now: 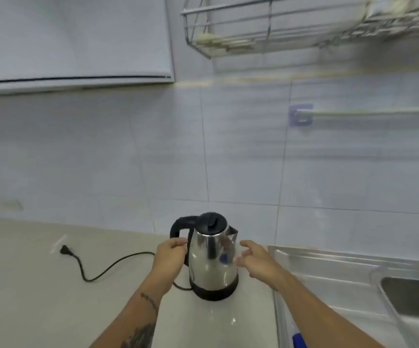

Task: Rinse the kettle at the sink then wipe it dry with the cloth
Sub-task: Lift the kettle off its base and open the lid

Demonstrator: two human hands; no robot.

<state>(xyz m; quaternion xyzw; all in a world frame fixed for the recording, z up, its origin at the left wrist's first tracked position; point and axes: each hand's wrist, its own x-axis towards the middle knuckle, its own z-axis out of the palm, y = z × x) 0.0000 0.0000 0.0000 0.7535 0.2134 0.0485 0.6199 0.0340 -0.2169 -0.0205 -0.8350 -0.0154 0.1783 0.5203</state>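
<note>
The kettle (212,257), steel body w/ black lid, black handle & black base, stood upright on the pale countertop (27,285), near the tiled back wall (228,151) and just left of the sink (409,297) unit's steel drainboard. Its spout faced right toward the sink, handle to the left. The left hand (170,256) was at the handle: fingers curled round the lower part of the black grip, closed on it, forearm w/ tattoos reaching in from bottom centre. The right hand (256,262) sat just beside the kettle's right flank below the spout, fingers spread & loosely bent, holding nothing; whether the fingertips actually touched the steel couldn't be told, pic too blurred there. The kettle looked to be still seated on its base, bottom flat on the counter. A black power cord (98,272) ran from behind the base leftward across the counter in a loop, ending in a plug (65,249) lying loose on the surface, well apart from the kettle. The sink basin showed at far right edge, only partly in frame. A small blue object (298,341) showed at the bottom edge by the drainboard, unclear what. On the wall above: a wire rack (278,28) upper right, a rail (369,112) on a blue hook below it, a white cabinet (73,38) upper left.
</note>
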